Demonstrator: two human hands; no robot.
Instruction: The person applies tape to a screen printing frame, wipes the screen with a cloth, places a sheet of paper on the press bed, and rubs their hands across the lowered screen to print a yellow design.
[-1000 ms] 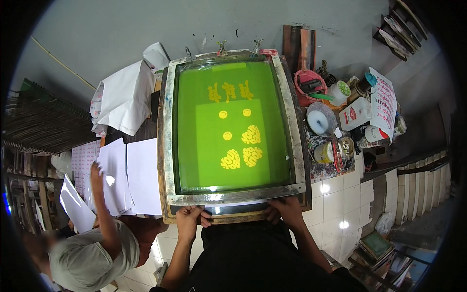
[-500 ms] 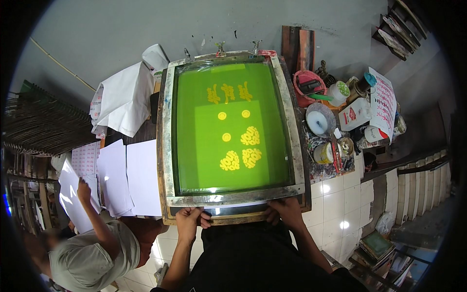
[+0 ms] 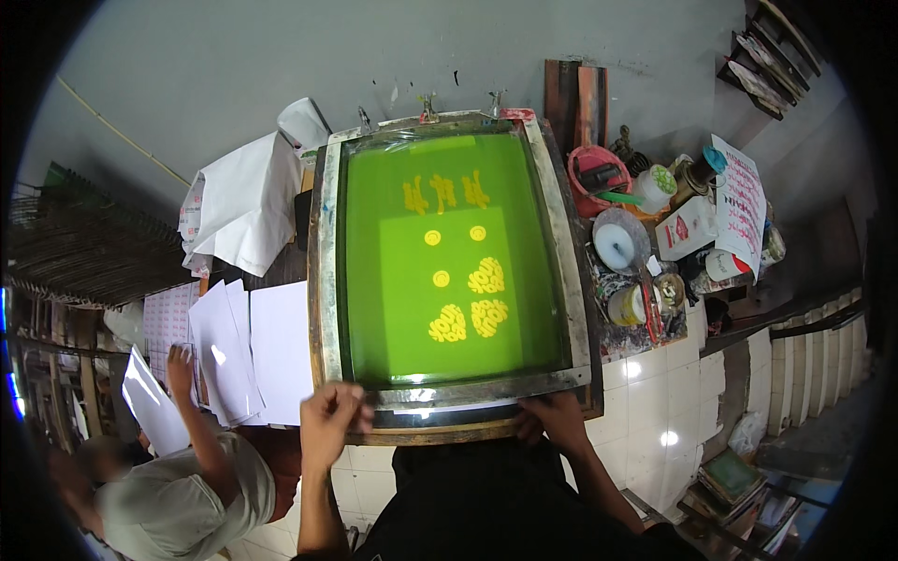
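Observation:
A screen-printing frame (image 3: 582, 346) with a green mesh (image 3: 393, 309) and yellow lettering and round motifs lies in front of me on a wood-edged base (image 3: 440, 434). Beneath its near rail shows a thin white sheet edge (image 3: 449, 409). My left hand (image 3: 327, 421) is by the frame's near left corner, its fingers curled and the tips smeared by motion. Close under the near rail at the right is my right hand (image 3: 558, 421), fingers bent together at the base; the rail partly hides them and what they pinch cannot be made out.
White paper stacks (image 3: 281, 346) lie at the left, beside a co-worker (image 3: 187, 486) holding a glossy sheet (image 3: 154, 402). A white bag (image 3: 248, 201) stands behind them. Tubs, bottles and a pink bowl (image 3: 585, 161) crowd the right bench. Metal clamps (image 3: 427, 107) hold the frame's far edge.
My left hand has lifted from the base's front edge and moved left, toward the frame's corner. My right hand stays near the rail. The co-worker's hand and glossy sheet have shifted.

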